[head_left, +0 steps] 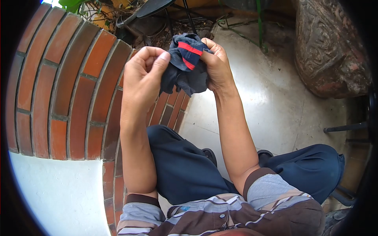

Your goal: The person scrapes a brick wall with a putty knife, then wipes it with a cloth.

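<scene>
A dark blue-grey cloth (184, 80) with red stripes hangs bunched between my two hands, held up in front of me above the floor. My left hand (145, 72) pinches its left edge between thumb and curled fingers. On the other side, my right hand (216, 65) grips the cloth, its thumb pressed on the fabric beside the red stripes and its fingers curled behind. The lower part of the cloth droops in loose folds. What lies behind the cloth is hidden.
A curved brick wall (65, 86) rises at the left, above a white surface (59, 188). Ahead are a black chair (154, 7) and green metal legs (260, 27). A large carved brown object (332, 51) stands at the right on the pale floor (267, 106).
</scene>
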A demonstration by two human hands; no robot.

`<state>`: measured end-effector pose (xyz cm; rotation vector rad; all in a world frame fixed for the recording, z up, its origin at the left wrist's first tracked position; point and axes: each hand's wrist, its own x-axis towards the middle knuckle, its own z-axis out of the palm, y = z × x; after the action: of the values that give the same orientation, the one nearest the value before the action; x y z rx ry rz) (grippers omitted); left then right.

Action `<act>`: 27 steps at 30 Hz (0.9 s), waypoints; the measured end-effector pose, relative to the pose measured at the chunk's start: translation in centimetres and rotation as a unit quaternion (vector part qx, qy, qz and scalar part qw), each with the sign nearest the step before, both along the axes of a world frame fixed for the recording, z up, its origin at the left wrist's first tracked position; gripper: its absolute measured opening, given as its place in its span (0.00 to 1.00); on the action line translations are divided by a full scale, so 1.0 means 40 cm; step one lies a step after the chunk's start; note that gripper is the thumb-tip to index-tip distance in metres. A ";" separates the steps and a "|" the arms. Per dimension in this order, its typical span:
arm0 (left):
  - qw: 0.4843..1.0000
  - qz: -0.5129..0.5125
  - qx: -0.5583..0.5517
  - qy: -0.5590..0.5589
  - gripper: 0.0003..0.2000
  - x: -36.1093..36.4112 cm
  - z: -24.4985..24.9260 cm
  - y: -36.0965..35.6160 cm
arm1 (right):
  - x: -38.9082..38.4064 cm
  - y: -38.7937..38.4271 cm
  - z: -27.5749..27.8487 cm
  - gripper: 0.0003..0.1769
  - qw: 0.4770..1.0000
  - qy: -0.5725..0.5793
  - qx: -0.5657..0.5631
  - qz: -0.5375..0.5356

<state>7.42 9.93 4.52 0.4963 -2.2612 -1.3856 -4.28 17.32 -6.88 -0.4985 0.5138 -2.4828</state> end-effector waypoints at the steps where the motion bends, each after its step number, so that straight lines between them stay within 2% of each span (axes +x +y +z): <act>1: 0.999 -0.005 0.023 0.023 0.07 0.004 0.000 -0.022 | -0.003 0.001 -0.005 0.13 1.000 0.002 -0.007 0.016; 3: 0.988 -0.010 0.101 0.116 0.07 -0.004 0.007 -0.025 | -0.008 0.008 -0.011 0.12 0.999 0.005 -0.020 0.046; 6: 0.963 -0.014 0.233 0.134 0.08 -0.001 0.017 -0.032 | -0.001 0.014 -0.019 0.17 0.998 0.058 0.003 0.039; 10: 0.924 -0.008 0.354 0.141 0.09 0.003 0.037 -0.023 | 0.006 0.016 -0.022 0.35 0.991 0.087 0.047 0.086; 13: 0.902 -0.026 0.409 0.136 0.09 0.006 0.041 -0.033 | 0.011 0.008 -0.020 0.35 0.979 0.147 0.058 0.127; 14: 0.895 -0.034 0.424 0.134 0.10 0.006 0.042 -0.038 | 0.011 0.010 -0.023 0.27 0.970 0.187 0.076 0.135; 17: 0.888 -0.051 0.437 0.130 0.10 0.012 0.036 -0.067 | 0.009 0.005 -0.020 0.17 0.937 0.293 0.122 0.145; 18: 0.886 -0.048 0.442 0.130 0.11 0.015 0.038 -0.069 | 0.010 -0.006 -0.025 0.12 0.944 0.299 0.108 0.087; 20: 0.881 -0.041 0.453 0.130 0.13 0.020 0.048 -0.069 | -0.004 0.000 -0.033 0.12 0.951 0.292 0.102 0.007; 21: 0.888 -0.067 0.438 0.122 0.15 0.023 0.050 -0.068 | -0.010 0.008 -0.033 0.12 0.952 0.288 0.100 -0.034; 22: 0.894 -0.094 0.424 0.114 0.17 0.027 0.051 -0.066 | -0.014 0.013 -0.036 0.10 0.971 0.208 0.109 -0.042; 23: 0.898 -0.121 0.409 0.106 0.20 0.030 0.050 -0.064 | -0.055 0.034 -0.062 0.06 0.979 0.190 0.044 0.064; 24: 0.924 -0.126 0.348 0.098 0.28 0.035 0.047 -0.061 | -0.055 0.047 -0.047 0.05 0.992 0.106 0.002 0.067; 25: 0.952 -0.111 0.274 0.077 0.29 0.038 0.045 -0.053 | -0.055 0.062 -0.032 0.05 0.997 0.021 -0.039 0.068; 27: 0.989 -0.079 0.119 0.035 0.33 0.038 0.044 -0.028 | -0.060 0.090 -0.014 0.05 0.999 -0.026 0.007 0.038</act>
<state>8.94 8.82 6.29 0.3420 -2.1287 -1.7358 -6.66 20.93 -7.43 -0.4379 0.4829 -2.4108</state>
